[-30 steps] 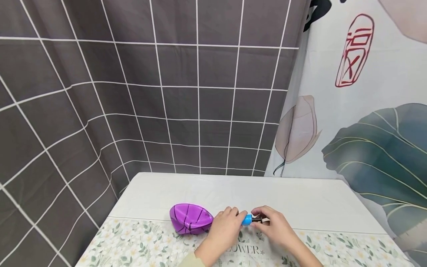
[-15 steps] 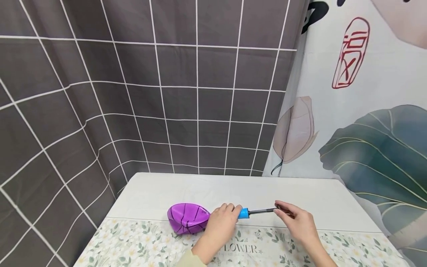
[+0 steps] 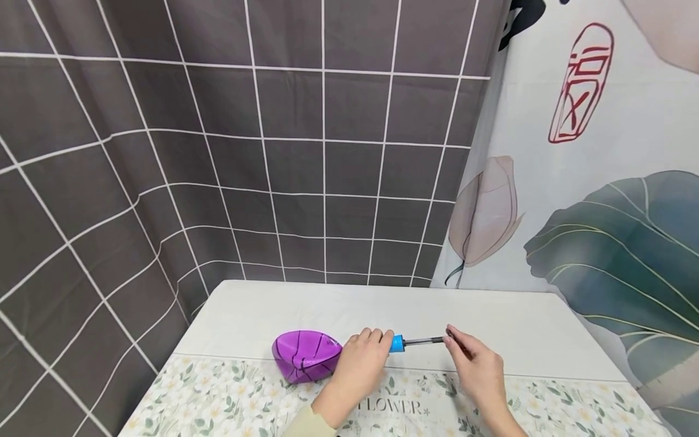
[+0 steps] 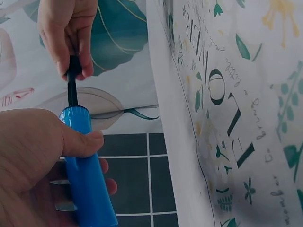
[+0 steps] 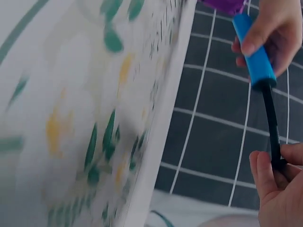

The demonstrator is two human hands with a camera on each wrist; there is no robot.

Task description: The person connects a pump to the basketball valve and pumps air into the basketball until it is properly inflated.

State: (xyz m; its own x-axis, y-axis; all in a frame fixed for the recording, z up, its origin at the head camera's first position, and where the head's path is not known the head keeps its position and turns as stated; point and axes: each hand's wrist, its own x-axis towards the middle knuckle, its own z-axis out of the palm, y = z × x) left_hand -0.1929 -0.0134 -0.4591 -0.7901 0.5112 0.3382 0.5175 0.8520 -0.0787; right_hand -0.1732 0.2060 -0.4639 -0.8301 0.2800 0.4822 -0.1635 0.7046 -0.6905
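Note:
A partly inflated purple ball (image 3: 306,357) with black lines, its side dented in, lies on the table beside my left hand (image 3: 361,359). That hand grips the blue barrel (image 4: 90,184) of a hand pump (image 3: 397,344), thumb on top and fingers wrapped beneath. From the barrel's right end a thin dark plunger rod (image 3: 425,341) sticks well out. My right hand (image 3: 478,366) pinches the black handle (image 5: 278,163) at the rod's outer end between thumb and fingers. The join between pump and ball is hidden behind the left hand in the head view.
The table wears a white cover (image 3: 262,309) with a floral, lettered front part (image 3: 207,394). Behind it hangs a dark grey cloth (image 3: 295,170) with a white grid. A pale curtain (image 3: 535,255) with leaf and flower prints hangs at the right.
A second ago the plunger was nearly all inside the barrel; my right hand has drawn it out to the right. Over the last half second the hand has tilted more upright. The left hand keeps its grip.

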